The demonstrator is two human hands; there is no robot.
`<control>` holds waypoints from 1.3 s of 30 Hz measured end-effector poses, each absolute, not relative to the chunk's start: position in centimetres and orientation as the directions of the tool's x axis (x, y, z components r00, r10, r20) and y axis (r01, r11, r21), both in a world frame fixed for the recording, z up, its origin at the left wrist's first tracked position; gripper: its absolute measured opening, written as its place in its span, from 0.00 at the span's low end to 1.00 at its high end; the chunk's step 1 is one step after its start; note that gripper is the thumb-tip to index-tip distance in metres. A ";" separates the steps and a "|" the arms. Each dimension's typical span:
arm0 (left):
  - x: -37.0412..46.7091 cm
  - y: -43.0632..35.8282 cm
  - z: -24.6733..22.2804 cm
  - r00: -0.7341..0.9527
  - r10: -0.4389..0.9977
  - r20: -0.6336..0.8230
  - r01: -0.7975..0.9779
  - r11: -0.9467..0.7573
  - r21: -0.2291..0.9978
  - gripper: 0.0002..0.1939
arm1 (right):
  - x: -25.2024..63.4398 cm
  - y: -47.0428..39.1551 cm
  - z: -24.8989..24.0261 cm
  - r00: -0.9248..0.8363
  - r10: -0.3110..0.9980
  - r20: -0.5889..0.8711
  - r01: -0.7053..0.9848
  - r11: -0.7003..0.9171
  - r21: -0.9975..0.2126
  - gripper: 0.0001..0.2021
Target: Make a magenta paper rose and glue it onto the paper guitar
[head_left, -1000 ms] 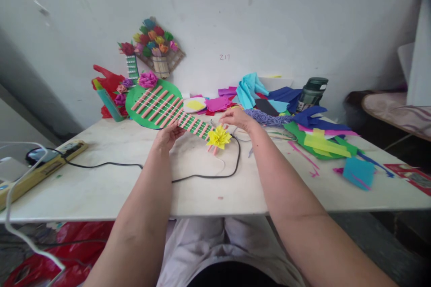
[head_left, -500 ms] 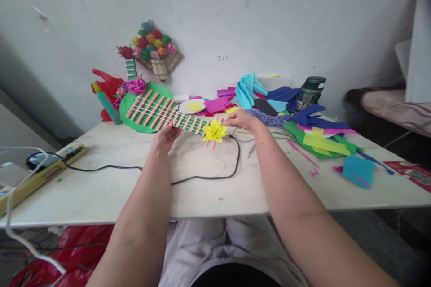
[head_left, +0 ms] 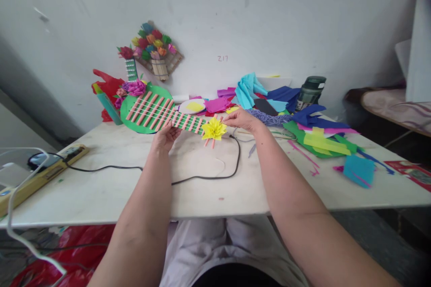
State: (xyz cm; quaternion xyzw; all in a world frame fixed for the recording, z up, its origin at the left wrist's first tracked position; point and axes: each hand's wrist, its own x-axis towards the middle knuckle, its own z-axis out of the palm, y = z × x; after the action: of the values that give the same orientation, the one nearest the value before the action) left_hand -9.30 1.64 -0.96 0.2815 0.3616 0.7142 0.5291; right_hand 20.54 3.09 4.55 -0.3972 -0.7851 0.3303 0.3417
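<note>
A green paper guitar (head_left: 129, 119) with pink strips and white strings is held slanted above the table. Purple and pink paper flowers (head_left: 135, 87) decorate its upper left edge, and a yellow paper flower (head_left: 214, 129) sits at the end of its neck. My left hand (head_left: 167, 136) grips the neck from below, near the body. At the neck's far end, my right hand (head_left: 240, 119) has its fingers pinched together beside the yellow flower, at the pink pegs.
Crepe paper scraps (head_left: 249, 89), purple yarn (head_left: 269, 117) and a dark bottle (head_left: 310, 93) lie along the back right. A black cable (head_left: 202, 178) crosses the table toward a power strip (head_left: 43, 177). A flower bouquet (head_left: 156, 49) is against the wall.
The guitar's neck end with the yellow flower has shifted very slightly left. Both hands keep nearly the same positions and grasp.
</note>
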 end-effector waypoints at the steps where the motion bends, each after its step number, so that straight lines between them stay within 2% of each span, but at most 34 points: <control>1: -9.3 1.6 -1.0 -0.284 0.959 0.017 -0.555 -0.178 0.813 0.07 | 20.5 3.2 4.4 -0.455 0.847 0.275 0.386 0.466 -0.796 0.12; 11: -9.4 1.7 -1.1 -0.281 0.959 0.024 -0.554 -0.183 0.812 0.06 | 19.3 4.4 3.3 -0.469 0.825 0.315 0.333 0.496 -0.802 0.09; 16: -9.3 1.7 -1.1 -0.276 0.961 0.032 -0.549 -0.185 0.815 0.06 | 19.2 4.4 3.2 -0.436 0.832 0.343 0.330 0.502 -0.799 0.09; 26: -9.1 1.4 -0.6 -0.325 0.946 -0.022 -0.552 -0.171 0.816 0.07 | 18.8 6.0 1.6 -0.323 0.843 0.429 0.219 0.508 -0.833 0.11; 29: -9.1 1.3 -0.5 -0.359 0.932 -0.038 -0.565 -0.185 0.804 0.07 | 19.3 5.8 1.6 -0.274 0.884 0.379 0.195 0.437 -0.878 0.12; 32: -9.2 1.5 -0.6 -0.401 0.914 -0.058 -0.574 -0.201 0.794 0.06 | 19.4 5.4 1.6 -0.256 0.930 0.263 0.153 0.308 -0.939 0.11; 39: -9.3 1.9 -0.7 -0.437 0.898 -0.043 -0.547 -0.227 0.806 0.04 | 18.1 4.4 1.7 -0.361 0.922 0.138 0.046 0.166 -0.985 0.11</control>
State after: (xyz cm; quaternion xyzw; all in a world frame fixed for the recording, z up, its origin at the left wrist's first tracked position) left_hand -9.34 1.87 -0.67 0.2235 0.3936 0.7507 0.4812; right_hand 18.13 4.37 1.70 -0.3792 -0.6384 0.5227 0.4189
